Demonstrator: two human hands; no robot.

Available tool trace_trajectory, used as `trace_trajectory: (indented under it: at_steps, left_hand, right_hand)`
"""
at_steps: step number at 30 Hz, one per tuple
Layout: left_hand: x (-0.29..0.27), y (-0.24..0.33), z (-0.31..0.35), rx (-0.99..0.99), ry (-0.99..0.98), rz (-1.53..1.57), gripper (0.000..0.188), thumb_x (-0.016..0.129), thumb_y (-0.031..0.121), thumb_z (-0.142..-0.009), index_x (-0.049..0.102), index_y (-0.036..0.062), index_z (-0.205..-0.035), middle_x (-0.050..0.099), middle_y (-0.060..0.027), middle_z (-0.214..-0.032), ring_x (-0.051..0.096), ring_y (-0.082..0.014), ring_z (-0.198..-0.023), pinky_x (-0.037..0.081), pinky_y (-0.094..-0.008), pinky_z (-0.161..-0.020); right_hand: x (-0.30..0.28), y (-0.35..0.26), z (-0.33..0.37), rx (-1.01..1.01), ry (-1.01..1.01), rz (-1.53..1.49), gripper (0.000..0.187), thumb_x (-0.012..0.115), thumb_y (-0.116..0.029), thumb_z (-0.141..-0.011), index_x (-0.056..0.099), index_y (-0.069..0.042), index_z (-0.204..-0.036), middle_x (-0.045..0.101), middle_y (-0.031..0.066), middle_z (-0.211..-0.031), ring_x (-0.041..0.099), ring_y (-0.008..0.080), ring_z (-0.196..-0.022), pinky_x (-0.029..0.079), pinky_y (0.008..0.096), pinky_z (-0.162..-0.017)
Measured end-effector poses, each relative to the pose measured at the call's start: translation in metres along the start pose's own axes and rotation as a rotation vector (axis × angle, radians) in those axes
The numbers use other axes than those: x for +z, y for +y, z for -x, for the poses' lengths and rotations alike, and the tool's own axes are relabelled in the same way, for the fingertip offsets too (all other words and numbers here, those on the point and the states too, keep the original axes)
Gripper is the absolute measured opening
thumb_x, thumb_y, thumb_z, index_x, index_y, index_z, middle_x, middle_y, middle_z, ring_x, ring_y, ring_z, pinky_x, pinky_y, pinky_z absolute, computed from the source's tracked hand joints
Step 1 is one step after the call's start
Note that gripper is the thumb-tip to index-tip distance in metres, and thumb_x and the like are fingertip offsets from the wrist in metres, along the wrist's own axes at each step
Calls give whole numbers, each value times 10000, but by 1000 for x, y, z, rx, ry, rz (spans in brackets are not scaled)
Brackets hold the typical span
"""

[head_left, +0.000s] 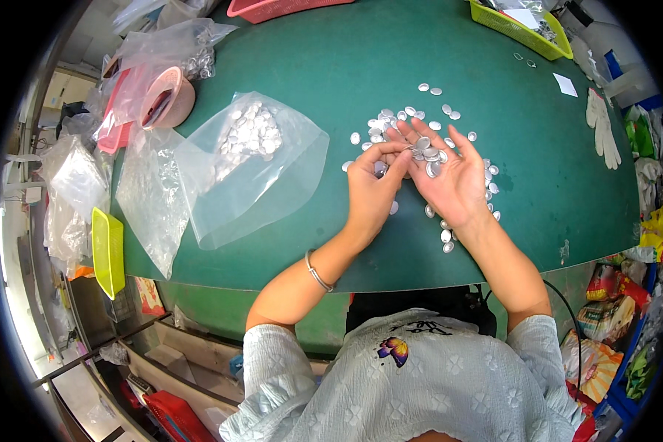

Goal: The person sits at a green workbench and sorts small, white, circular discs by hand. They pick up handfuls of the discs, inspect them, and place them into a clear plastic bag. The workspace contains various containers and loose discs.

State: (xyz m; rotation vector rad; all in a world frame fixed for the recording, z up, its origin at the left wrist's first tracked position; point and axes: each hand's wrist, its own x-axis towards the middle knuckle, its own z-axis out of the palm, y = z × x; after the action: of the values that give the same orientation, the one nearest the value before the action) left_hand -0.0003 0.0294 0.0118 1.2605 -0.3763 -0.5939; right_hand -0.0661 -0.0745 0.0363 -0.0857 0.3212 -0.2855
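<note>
My right hand (449, 180) is palm up with its fingers spread, and several small silver oval metal pieces (429, 156) rest in it. My left hand (373, 184) reaches over from the left, thumb and forefinger pinched at the edge of that little pile on one of the oval pieces. Another silver piece shows within the left hand's curled fingers. More of the same ovals (385, 119) lie loose on the green table around and beyond both hands. To the left, a clear plastic bag (280, 188) holds a heap of the ovals (254, 131).
Flat clear bags (152, 199) and a pink round basket (171, 99) lie at the left. A yellow-green tray (107, 253) stands by the left edge. Far right are a green basket (527, 31), a white card (565, 85) and white gloves (602, 129). The green table's (287, 59) front edge curves before me.
</note>
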Motion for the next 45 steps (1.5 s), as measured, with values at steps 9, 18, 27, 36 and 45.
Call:
trace_trajectory:
  at_steps: [9,18,27,36,45]
  left_hand:
    - [-9,7,-3,-249,-124,604,144,582,90,-863,557,13,-982,450,38,-625,336,-25,-484,228,-177,-403]
    - [2,-6,1,146,-23,-189,182,647,28,-805,589,-4,-974,547,25,-738,471,-21,-651,363,-164,-545]
    - [-7,-1,-2,-115,-63,91,115,577,101,-853,569,14,-928,532,-24,-747,424,-38,-560,273,-172,-418]
    - [-8,4,-2,-185,-113,329,132,560,96,-860,545,1,-950,533,-28,-737,404,-46,-507,260,-172,-392]
    - [0,-8,0,50,19,-175,110,665,32,-795,603,-16,-872,594,-2,-718,484,-12,-593,354,-150,-494]
  right_hand:
    - [1,-2,-1,-12,71,-94,422,394,-223,-918,424,98,-1192,442,258,-1254,394,337,-1237,302,404,-1076]
    - [-2,1,-1,-79,-55,194,444,364,-263,-926,436,76,-1203,463,236,-1263,421,317,-1214,315,410,-1047]
    - [-4,1,-2,-66,-32,188,433,376,-254,-922,444,81,-1187,464,241,-1259,416,328,-1226,321,399,-1044]
    - [0,-1,0,-61,-28,116,434,374,-246,-919,431,92,-1185,448,253,-1267,403,333,-1235,290,407,-1071]
    - [-8,5,-2,-90,-74,256,454,377,-257,-920,450,92,-1201,422,264,-1295,358,363,-1261,268,437,-1075]
